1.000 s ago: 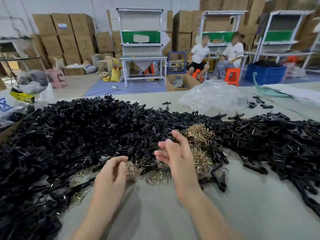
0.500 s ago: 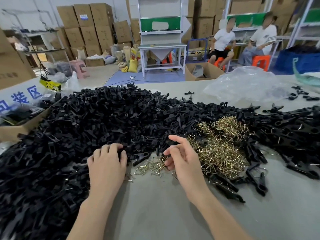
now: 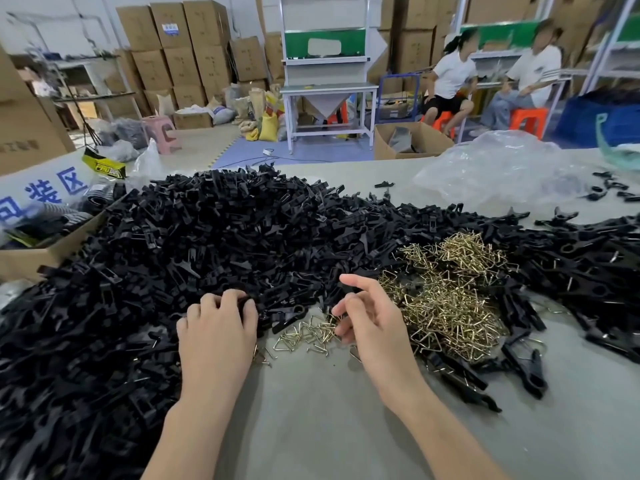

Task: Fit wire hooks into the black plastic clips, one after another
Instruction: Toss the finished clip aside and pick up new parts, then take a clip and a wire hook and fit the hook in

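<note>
Movement was recorded in both hands over the preceding second. A second earlier they were raised close together above the near edge of the stock; they had since parted and dropped to the bench (image 3: 329, 427).

The left hand (image 3: 216, 327) lay at the near margin of the heap of black clips (image 3: 173, 254), fingers curled down and gripping one of them at the heap's edge. The right hand (image 3: 370, 323) hovered over a small scatter of wire hooks (image 3: 308, 336) lying between the two hands, with the thumb and lower fingers drawn together and the index finger lifted. Whether a hook was already pinched could not be told, as the fingertips hid the contact.

The main pile of hooks (image 3: 450, 299) sat just right of that hand. More clips, some showing wire, lay spread along the right side (image 3: 588, 265).

Assessment: the parting of the hands indicated that a fresh cycle had opened, with each hand fetching its own part. No hook was yet seated in the clip now in hand. Bringing both parts together remained outstanding.
</note>
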A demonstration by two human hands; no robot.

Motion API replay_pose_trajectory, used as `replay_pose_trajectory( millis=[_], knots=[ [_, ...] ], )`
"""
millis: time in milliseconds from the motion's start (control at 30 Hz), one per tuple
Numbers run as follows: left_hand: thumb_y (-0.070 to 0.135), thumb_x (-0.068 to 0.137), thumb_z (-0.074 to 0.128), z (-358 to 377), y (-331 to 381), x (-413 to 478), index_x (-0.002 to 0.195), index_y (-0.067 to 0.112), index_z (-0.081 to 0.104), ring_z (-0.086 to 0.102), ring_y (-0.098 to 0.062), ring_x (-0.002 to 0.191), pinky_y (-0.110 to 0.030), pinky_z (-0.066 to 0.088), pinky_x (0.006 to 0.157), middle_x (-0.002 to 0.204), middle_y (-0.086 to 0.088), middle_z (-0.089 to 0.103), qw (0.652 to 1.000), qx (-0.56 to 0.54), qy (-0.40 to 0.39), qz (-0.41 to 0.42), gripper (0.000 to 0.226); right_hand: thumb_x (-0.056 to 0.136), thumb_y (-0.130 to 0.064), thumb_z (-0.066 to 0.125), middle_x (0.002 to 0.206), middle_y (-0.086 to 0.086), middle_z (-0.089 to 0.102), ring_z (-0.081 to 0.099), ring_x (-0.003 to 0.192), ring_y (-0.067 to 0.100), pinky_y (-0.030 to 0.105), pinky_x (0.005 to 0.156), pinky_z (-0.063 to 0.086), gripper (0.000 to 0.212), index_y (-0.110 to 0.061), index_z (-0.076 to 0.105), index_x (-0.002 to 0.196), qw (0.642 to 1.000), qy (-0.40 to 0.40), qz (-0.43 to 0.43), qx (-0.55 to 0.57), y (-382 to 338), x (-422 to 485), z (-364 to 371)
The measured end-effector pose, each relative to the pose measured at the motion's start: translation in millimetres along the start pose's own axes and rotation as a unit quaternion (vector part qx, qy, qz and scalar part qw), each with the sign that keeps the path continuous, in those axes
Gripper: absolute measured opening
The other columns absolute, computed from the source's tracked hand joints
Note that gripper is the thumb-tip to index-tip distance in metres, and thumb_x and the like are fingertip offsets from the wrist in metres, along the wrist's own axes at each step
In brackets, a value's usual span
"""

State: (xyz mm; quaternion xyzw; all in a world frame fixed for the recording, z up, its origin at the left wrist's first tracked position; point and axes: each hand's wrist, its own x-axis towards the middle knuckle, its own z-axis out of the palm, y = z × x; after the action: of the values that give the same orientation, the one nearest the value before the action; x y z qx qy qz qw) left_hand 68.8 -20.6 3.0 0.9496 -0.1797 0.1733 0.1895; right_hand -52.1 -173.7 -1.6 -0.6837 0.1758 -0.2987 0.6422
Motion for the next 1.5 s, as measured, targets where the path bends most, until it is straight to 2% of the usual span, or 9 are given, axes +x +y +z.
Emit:
replay_pose_trajectory(
  millis=[267, 400, 567, 833, 900, 1033, 1133, 1333, 1500],
  knots=[
    [0.034, 0.105, 0.044, -2.2, 3.4, -1.3, 0.120, 0.010, 0.063, 0.063, -0.035, 0.093, -0.046, 0.046, 0.087, 0.110, -0.008, 0.069, 0.989, -0.144, 0.017, -0.005, 0.034, 0.104, -0.016, 0.047, 0.087, -0.007, 0.070, 0.063, 0.068, 0.006, 0.022, 0.064, 0.055, 0.032, -0.042, 0.062, 0.115, 1.000, 0.007, 0.007, 0.006, -0.4, -0.9, -1.0],
    [0.041, 0.104, 0.038, -7.5, 3.3, -2.9, 0.125, 0.013, 0.058, 0.060, -0.026, 0.074, -0.038, 0.045, 0.069, 0.078, 0.001, 0.066, 0.980, -0.194, 0.045, -0.002, 0.040, 0.104, -0.015, 0.047, 0.086, -0.007, 0.070, 0.064, 0.068, 0.006, 0.022, 0.063, 0.055, 0.032, -0.041, 0.062, 0.115, 1.000, 0.007, 0.011, 0.004, -1.1, -0.7, -1.2],
    [0.046, 0.103, 0.036, -7.6, 1.5, -1.3, 0.123, 0.015, 0.058, 0.060, -0.027, 0.066, -0.047, 0.051, 0.068, 0.071, -0.001, 0.065, 0.968, -0.241, 0.063, -0.013, 0.043, 0.104, -0.015, 0.047, 0.087, -0.008, 0.069, 0.064, 0.069, 0.006, 0.022, 0.064, 0.055, 0.032, -0.041, 0.062, 0.115, 1.000, 0.008, 0.009, 0.000, -0.7, -0.6, -1.9],
    [0.044, 0.106, 0.037, -7.2, -5.6, 4.9, 0.127, 0.014, 0.059, 0.055, -0.015, 0.095, -0.033, 0.042, 0.086, 0.113, -0.003, 0.063, 0.938, -0.310, 0.135, -0.076, 0.043, 0.104, -0.015, 0.047, 0.086, -0.008, 0.069, 0.064, 0.069, 0.007, 0.021, 0.063, 0.055, 0.032, -0.041, 0.062, 0.115, 1.000, 0.006, 0.009, -0.004, 0.2, -0.7, -2.9],
    [0.051, 0.105, 0.035, -9.3, -5.1, 4.4, 0.125, 0.020, 0.057, 0.062, -0.020, 0.087, -0.038, 0.050, 0.080, 0.099, -0.001, 0.067, 0.927, -0.339, 0.142, -0.080, 0.043, 0.104, -0.015, 0.048, 0.086, -0.008, 0.069, 0.064, 0.069, 0.006, 0.021, 0.063, 0.055, 0.032, -0.042, 0.063, 0.113, 1.000, 0.003, 0.005, -0.007, -0.9, -1.2, -3.4],
    [0.050, 0.104, 0.040, -12.5, 6.6, 5.7, 0.113, 0.025, 0.062, 0.058, -0.001, 0.072, -0.016, 0.042, 0.067, 0.075, 0.016, 0.061, 0.908, -0.380, 0.154, -0.084, 0.034, 0.103, -0.015, 0.050, 0.084, -0.005, 0.070, 0.064, 0.069, 0.009, 0.025, 0.062, 0.055, 0.032, -0.042, 0.067, 0.107, 1.000, -0.016, -0.011, -0.011, -6.8, -3.9, -4.5],
    [0.043, 0.105, 0.044, -15.5, 24.1, -2.6, 0.109, 0.026, 0.064, 0.054, -0.001, 0.065, -0.017, 0.040, 0.062, 0.072, 0.018, 0.061, 0.906, -0.406, 0.101, -0.067, 0.027, 0.100, -0.016, 0.053, 0.086, -0.003, 0.071, 0.064, 0.069, 0.012, 0.024, 0.063, 0.054, 0.031, -0.042, 0.068, 0.106, 0.998, -0.029, -0.047, -0.025, -8.4, -8.5, -7.3],
    [0.041, 0.104, 0.045, -23.3, 32.7, -25.6, 0.120, 0.023, 0.062, 0.052, 0.003, 0.070, -0.019, 0.043, 0.071, 0.080, 0.016, 0.059, 0.906, -0.418, 0.060, -0.028, 0.029, 0.086, -0.053, 0.059, 0.093, -0.006, 0.075, 0.069, 0.067, 0.010, 0.016, 0.063, 0.056, 0.033, -0.048, 0.066, 0.117, 0.990, -0.114, -0.082, -0.031, -11.2, -16.4, 6.3],
    [0.037, 0.105, 0.046, -27.0, 50.0, -41.1, 0.123, 0.021, 0.061, 0.062, -0.010, 0.100, -0.016, 0.044, 0.089, 0.109, 0.001, 0.070, 0.914, -0.403, 0.026, 0.030, 0.029, 0.085, -0.069, 0.057, 0.099, -0.009, 0.077, 0.074, 0.074, 0.014, 0.019, 0.065, 0.059, 0.041, -0.048, 0.068, 0.118, 0.990, -0.117, -0.070, -0.020, -15.4, -15.0, 7.3]
  ],
)
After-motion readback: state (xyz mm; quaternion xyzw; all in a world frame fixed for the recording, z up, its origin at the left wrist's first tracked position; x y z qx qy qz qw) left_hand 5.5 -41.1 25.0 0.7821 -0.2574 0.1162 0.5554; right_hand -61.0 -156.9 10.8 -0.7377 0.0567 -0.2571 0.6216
